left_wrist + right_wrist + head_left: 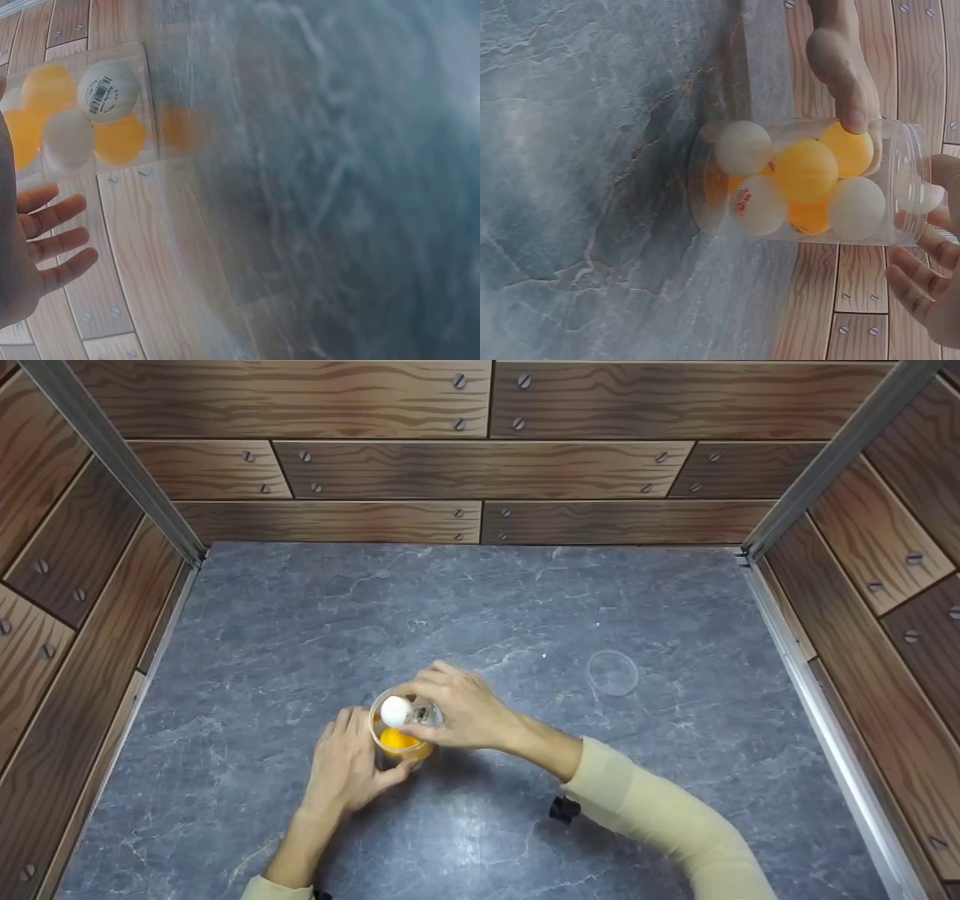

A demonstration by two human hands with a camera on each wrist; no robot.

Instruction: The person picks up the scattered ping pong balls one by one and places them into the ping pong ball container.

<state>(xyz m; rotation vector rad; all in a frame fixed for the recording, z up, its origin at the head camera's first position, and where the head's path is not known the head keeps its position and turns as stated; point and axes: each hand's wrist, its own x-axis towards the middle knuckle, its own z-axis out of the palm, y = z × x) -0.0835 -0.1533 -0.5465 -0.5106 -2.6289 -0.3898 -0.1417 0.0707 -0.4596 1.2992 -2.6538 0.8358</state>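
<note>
A clear plastic jar with orange and white ping-pong balls stands on the table. My left hand holds its left side, with the thumb round the near side. In the left wrist view that hand's fingers are spread beside the jar. At the jar's mouth my right hand pinches a white ping-pong ball between thumb and forefinger. The right wrist view has this ball at the rim, partly hidden by fingers. Beneath it, orange balls and white balls lie stacked inside the jar.
A clear round lid lies flat on the grey marbled table, right of my right hand. Wood-patterned walls stand at the back and both sides, with metal rails along the side edges.
</note>
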